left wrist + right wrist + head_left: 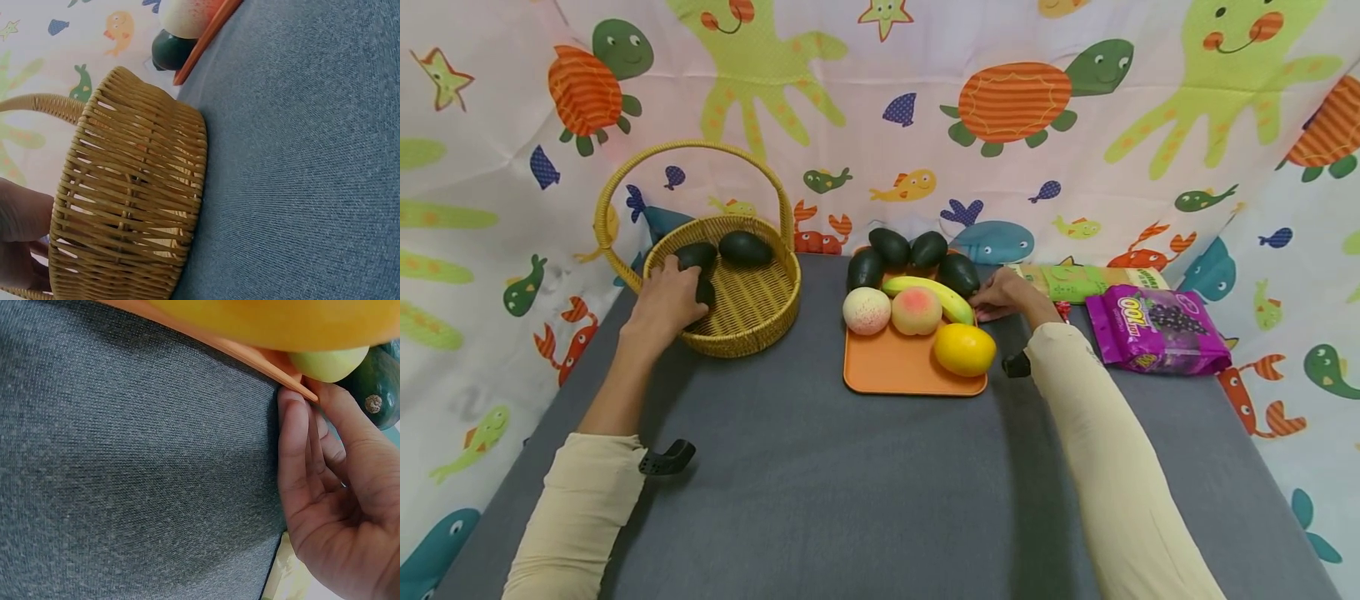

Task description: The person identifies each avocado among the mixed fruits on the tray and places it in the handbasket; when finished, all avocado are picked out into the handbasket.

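My left hand (666,304) reaches over the left rim of a yellow wicker basket (760,337) and grips a dark green avocado (705,292), which its fingers partly hide. Two more avocados (745,248) lie in the basket beyond it. In the left wrist view the basket wall (131,187) covers the fingertips. My right hand (337,481) pinches the right edge of an orange tray (887,367), thumb above and fingers beneath. On the tray are several avocados (890,247), a banana (936,293), two peaches (916,311) and a yellow fruit (965,350).
Right of the tray lies a purple grape-printed bag (1161,329), with a green package (1090,282) behind it. The basket's tall handle (700,143) arches above its bowl. Grey cloth (850,500) covers the table, and a printed curtain (865,67) hangs close behind.
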Tool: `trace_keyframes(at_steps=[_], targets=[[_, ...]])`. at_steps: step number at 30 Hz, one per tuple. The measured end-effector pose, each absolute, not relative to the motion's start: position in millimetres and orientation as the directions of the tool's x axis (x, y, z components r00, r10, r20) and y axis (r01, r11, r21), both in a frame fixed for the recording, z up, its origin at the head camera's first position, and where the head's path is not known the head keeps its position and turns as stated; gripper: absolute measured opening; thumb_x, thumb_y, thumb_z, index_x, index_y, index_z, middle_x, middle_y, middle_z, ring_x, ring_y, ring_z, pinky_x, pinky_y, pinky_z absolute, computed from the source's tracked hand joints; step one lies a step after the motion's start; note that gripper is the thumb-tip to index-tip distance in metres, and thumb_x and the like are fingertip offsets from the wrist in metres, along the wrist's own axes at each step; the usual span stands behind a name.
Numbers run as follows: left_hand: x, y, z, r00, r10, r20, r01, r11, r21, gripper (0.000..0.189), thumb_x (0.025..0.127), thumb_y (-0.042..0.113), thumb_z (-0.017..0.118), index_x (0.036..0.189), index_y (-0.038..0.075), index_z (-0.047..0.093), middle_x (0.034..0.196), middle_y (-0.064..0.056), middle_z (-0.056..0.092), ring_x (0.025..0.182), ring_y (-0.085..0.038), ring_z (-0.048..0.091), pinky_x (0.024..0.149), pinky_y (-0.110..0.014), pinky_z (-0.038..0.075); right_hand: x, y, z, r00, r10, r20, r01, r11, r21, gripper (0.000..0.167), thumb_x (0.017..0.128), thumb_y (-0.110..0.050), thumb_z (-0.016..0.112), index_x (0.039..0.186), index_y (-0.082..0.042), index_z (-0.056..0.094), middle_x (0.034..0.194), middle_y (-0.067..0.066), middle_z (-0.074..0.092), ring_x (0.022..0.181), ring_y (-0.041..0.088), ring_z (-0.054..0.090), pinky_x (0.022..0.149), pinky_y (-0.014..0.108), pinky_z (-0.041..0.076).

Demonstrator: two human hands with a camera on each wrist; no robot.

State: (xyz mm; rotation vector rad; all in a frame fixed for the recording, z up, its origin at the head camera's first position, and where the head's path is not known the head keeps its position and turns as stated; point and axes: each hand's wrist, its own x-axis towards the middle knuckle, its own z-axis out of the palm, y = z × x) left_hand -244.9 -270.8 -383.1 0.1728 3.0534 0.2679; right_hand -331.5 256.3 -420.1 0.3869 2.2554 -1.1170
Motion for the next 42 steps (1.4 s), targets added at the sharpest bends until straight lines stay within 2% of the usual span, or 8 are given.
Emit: trace_keyframes(at_steps=[8, 13, 20, 23, 29, 34, 39, 42], targets=[[-243, -261, -376, -0.991, 0.137, 0.001, 0.133, 0.963, 0.236, 0.062, 0.098, 0.016, 0.068, 0.148, -0.013, 0.046, 0.14, -0.044, 0.039, 0.117, -0.061, 0.047, 0.095, -0.071, 0.045, -328, 256, -413, -0.786, -0.003, -0.619, 0.494, 0.598, -0.631, 0.024, 0.095, -0.01, 0.075, 0.113, 0.005, 0.07, 0.068, 0.003, 0.073, 0.064, 0.013, 0.075, 0.082, 0.031, 0.063], [-241, -245, -363, -0.986, 0.158, 0.05, 0.166, 0.954, 0.25, 0.058, 0.1, 0.016, 0.062, 0.149, -0.011, 0.047, 0.14, -0.042, 0.041, 0.117, -0.06, 0.048, 0.094, -0.071, 0.045, -329, 256, -414, -0.785, 0.001, -0.62, 0.497, 0.599, -0.628, 0.027, 0.095, -0.011, 0.076, 0.116, 0.005, 0.071, 0.068, 0.003, 0.073, 0.064, 0.013, 0.076, 0.083, 0.031, 0.063], [-240, -205, -346, -0.971, 0.202, 0.126, 0.23, 0.931, 0.283, 0.054, 0.1, 0.016, 0.062, 0.149, -0.004, 0.052, 0.143, -0.036, 0.045, 0.124, -0.056, 0.052, 0.101, -0.072, 0.046, -331, 258, -417, -0.785, 0.0, -0.619, 0.501, 0.588, -0.635, 0.026, 0.095, -0.011, 0.076, 0.115, 0.005, 0.071, 0.067, 0.003, 0.072, 0.062, 0.012, 0.075, 0.077, 0.028, 0.063], [-244, -183, -342, -0.957, 0.244, 0.156, 0.28, 0.915, 0.289, 0.051, 0.101, 0.018, 0.064, 0.146, -0.002, 0.055, 0.141, -0.032, 0.048, 0.122, -0.051, 0.056, 0.102, -0.068, 0.049, -332, 259, -419, -0.782, 0.001, -0.624, 0.506, 0.587, -0.633, 0.023, 0.095, -0.01, 0.076, 0.112, 0.005, 0.071, 0.067, 0.003, 0.073, 0.062, 0.012, 0.075, 0.076, 0.029, 0.063], [-256, -142, -338, -0.927, 0.325, 0.19, 0.368, 0.885, 0.284, 0.052, 0.101, 0.02, 0.068, 0.148, 0.003, 0.055, 0.136, -0.027, 0.052, 0.111, -0.041, 0.061, 0.095, -0.055, 0.055, -331, 259, -420, -0.786, 0.008, -0.619, 0.504, 0.589, -0.632, 0.02, 0.094, -0.01, 0.077, 0.109, 0.003, 0.073, 0.065, 0.002, 0.073, 0.061, 0.011, 0.074, 0.076, 0.028, 0.063], [-271, -118, -340, -0.901, 0.384, 0.203, 0.431, 0.85, 0.304, 0.05, 0.1, 0.02, 0.069, 0.146, 0.003, 0.056, 0.136, -0.026, 0.054, 0.114, -0.04, 0.061, 0.1, -0.052, 0.054, -331, 257, -421, -0.785, 0.015, -0.62, 0.51, 0.583, -0.632, 0.024, 0.093, -0.01, 0.077, 0.113, 0.004, 0.072, 0.063, 0.001, 0.072, 0.058, 0.01, 0.073, 0.072, 0.026, 0.063], [-283, -101, -345, -0.875, 0.433, 0.216, 0.481, 0.822, 0.305, 0.05, 0.101, 0.021, 0.068, 0.146, 0.002, 0.057, 0.135, -0.025, 0.055, 0.11, -0.037, 0.061, 0.095, -0.048, 0.056, -332, 256, -423, -0.783, 0.027, -0.621, 0.511, 0.597, -0.618, 0.031, 0.093, -0.011, 0.078, 0.119, 0.005, 0.071, 0.064, 0.001, 0.071, 0.058, 0.009, 0.073, 0.073, 0.025, 0.063], [-290, -88, -349, -0.873, 0.448, 0.194, 0.488, 0.813, 0.318, 0.051, 0.101, 0.023, 0.068, 0.147, 0.004, 0.056, 0.138, -0.024, 0.055, 0.109, -0.035, 0.063, 0.094, -0.047, 0.058, -332, 257, -422, -0.779, 0.033, -0.627, 0.516, 0.602, -0.609, 0.029, 0.093, -0.01, 0.077, 0.117, 0.004, 0.071, 0.064, 0.001, 0.071, 0.058, 0.01, 0.073, 0.075, 0.026, 0.063]])
